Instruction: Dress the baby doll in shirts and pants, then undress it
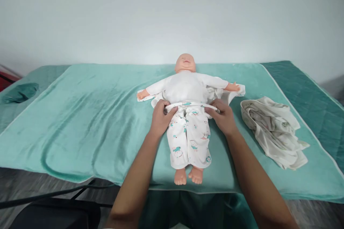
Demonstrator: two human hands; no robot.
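A baby doll (186, 63) lies on its back, arms spread and feet toward me. Its white patterned pants (191, 139) reach from the waist to the ankles. At the waistband's left side, my left hand (162, 117) pinches the fabric between thumb and fingers. My right hand (221, 115) grips the waistband's other side in the same way. The doll's torso is plain white (185, 86). Beneath its arms a patterned white shirt (235, 93) lies spread open, partly hidden by the body.
A crumpled white cloth (276, 132) lies to the right of the doll. Under everything is a teal velvety cover (88, 121) on a bed, against a pale wall (134, 14). A black object (56, 214) and a cable (45, 195) are at the lower left.
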